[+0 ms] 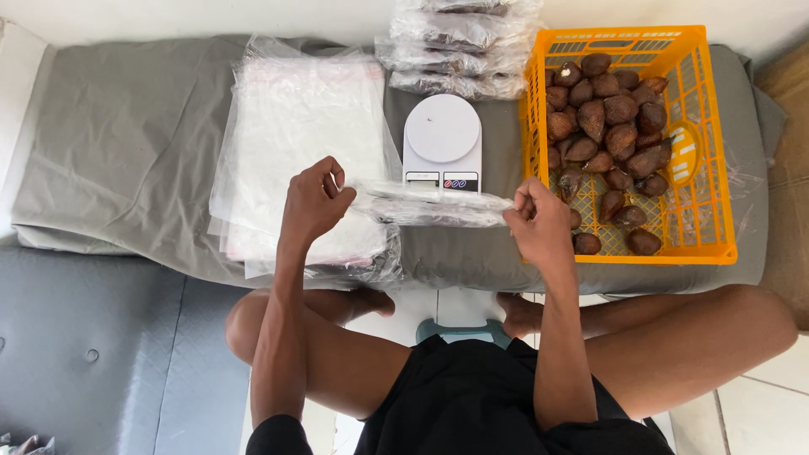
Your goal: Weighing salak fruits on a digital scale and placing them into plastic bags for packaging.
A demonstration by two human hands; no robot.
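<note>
A clear plastic bag is stretched sideways between my two hands, just in front of a white kitchen scale. My left hand pinches its left end above a stack of empty clear bags. My right hand pinches its right end, close to the orange crate. The crate holds several brown scaly fruits. The scale's round plate is bare.
Several filled clear bags are stacked behind the scale against the wall. Everything rests on a low surface under a grey cloth. A dark grey padded seat lies at the lower left. My knees and feet sit below the surface's front edge.
</note>
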